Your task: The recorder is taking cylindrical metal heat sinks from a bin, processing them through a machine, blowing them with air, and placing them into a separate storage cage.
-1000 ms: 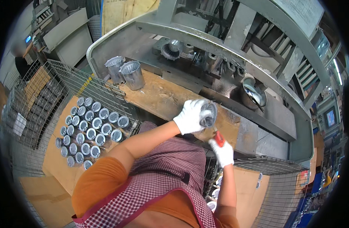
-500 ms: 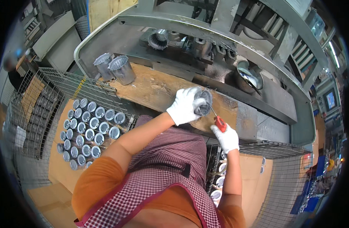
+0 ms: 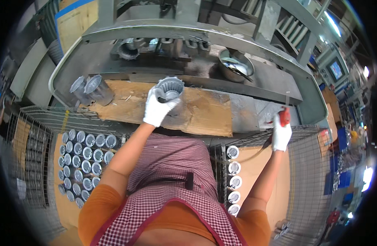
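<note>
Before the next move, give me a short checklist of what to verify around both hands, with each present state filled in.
1. Left hand has hold of the metal cup: ok, thumb and fingers at its rim.
2. Cup's open end faces up: ok.
3. Right hand grips the red tool, away from the cup: ok.
4. Two other cups apart from the held one: ok, at the left end of the wooden board.
5. Board free of scraps: not ok, a pale sliver lies near those cups.
6. Held cup's base resting on the board: cannot tell.
</note>
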A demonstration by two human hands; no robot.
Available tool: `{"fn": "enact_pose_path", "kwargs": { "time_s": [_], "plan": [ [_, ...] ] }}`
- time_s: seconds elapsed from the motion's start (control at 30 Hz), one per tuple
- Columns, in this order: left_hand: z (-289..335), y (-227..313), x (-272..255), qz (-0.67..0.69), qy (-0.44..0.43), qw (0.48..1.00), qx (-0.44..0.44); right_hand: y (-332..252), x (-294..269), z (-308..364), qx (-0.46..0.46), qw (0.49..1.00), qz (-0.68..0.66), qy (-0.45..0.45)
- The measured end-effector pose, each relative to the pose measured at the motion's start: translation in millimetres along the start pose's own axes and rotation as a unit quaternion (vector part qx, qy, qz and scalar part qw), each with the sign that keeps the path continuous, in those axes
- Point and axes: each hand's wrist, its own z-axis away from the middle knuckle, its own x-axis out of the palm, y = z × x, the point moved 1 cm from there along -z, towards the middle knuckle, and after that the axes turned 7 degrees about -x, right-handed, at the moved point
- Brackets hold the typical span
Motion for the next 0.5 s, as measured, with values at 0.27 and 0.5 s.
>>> {"fn": "enact_pose_path", "kwargs": {
  "time_s": [0.27,0.5],
  "plan": [
    [11.3,-21.8,-10.7,0.015,0.008,1.000,0.020,99.1,3.8,4.8,0.055,0.938,0.258,0.223],
    [22.6,-23.1,-8.3,-0.200,0.030,0.971,0.125,-18.9,74.1,-17.9,-0.215,0.952,0.175,0.125]
  ]
}}
